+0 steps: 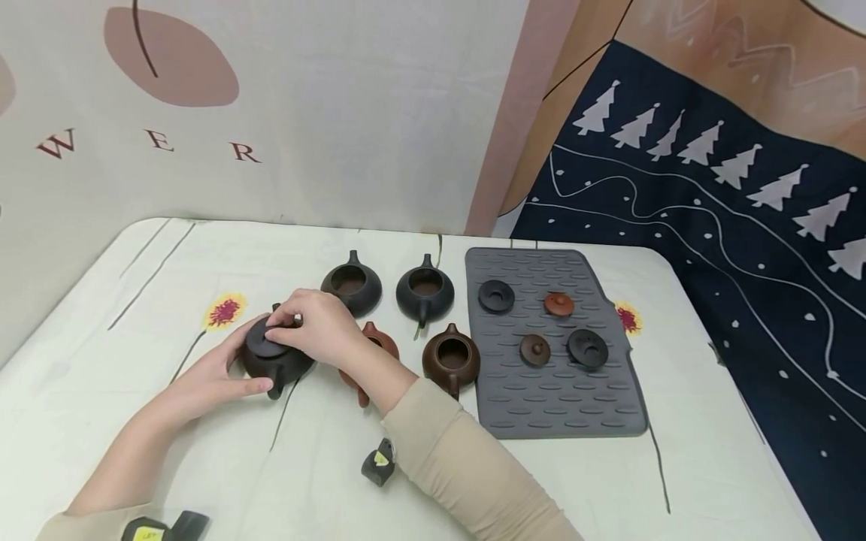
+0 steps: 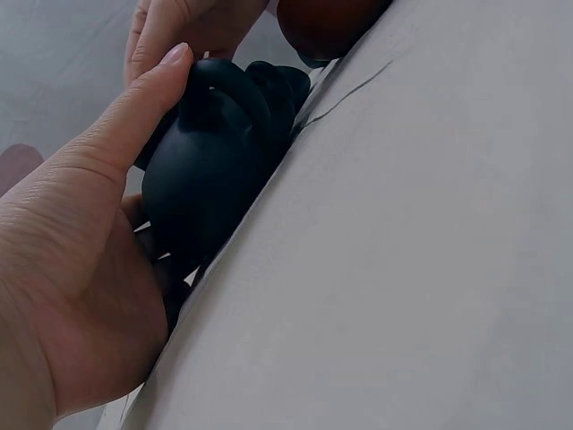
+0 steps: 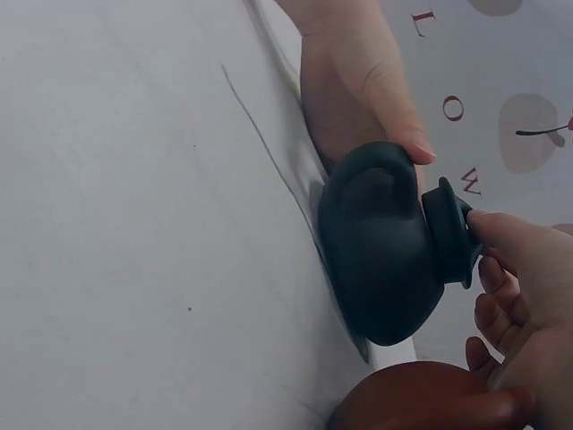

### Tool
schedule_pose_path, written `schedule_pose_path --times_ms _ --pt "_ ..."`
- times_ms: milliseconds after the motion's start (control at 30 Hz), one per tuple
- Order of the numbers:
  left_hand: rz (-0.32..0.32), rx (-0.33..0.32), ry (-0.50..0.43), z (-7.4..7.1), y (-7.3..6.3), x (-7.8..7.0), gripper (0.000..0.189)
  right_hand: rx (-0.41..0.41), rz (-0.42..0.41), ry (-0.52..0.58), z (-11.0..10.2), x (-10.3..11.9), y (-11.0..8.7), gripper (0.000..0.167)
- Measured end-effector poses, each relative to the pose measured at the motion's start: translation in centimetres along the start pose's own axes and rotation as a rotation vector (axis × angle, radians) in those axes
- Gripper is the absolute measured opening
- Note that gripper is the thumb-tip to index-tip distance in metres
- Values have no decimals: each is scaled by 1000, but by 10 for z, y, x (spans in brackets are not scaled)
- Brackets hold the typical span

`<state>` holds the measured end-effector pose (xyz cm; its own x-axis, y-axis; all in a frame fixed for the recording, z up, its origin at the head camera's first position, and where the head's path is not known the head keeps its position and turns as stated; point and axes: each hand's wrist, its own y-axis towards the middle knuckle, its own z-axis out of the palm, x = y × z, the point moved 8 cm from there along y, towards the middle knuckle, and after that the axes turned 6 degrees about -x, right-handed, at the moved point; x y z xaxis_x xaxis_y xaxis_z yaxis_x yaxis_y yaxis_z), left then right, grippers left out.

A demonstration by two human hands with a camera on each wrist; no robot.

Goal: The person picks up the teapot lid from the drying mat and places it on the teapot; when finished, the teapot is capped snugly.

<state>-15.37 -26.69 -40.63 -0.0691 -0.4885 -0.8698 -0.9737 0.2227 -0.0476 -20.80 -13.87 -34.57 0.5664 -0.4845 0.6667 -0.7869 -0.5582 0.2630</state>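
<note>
A black teapot (image 1: 287, 367) stands on the cloth at the left, its loop handle toward me. My left hand (image 1: 210, 379) holds it from the left side, with the thumb at the handle in the left wrist view. Between thumb and fingers my right hand (image 1: 326, 329) pinches the knob of a black lid (image 3: 455, 235). The lid is at the teapot's mouth, slightly tilted, and its inner collar still shows above the rim in the right wrist view. Right beside it, a reddish clay teapot (image 1: 383, 342) is partly hidden by my right forearm.
Two black lidless teapots (image 1: 425, 294) stand behind, and a brown lidless teapot (image 1: 451, 359) sits right of the reddish one. A grey mat (image 1: 555, 409) carries several lids, among them an orange-red lid (image 1: 558, 303) and a brown lid (image 1: 535, 350).
</note>
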Motion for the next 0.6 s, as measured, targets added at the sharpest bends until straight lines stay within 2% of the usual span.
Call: schedule_pose_path --times_ms 267,600 --pt "-19 2 13 -1 0 1 97 -2 -8 -10 5 1 0 12" --pt "-9 -5 19 -1 0 1 97 34 46 -13 12 -6 0 11"
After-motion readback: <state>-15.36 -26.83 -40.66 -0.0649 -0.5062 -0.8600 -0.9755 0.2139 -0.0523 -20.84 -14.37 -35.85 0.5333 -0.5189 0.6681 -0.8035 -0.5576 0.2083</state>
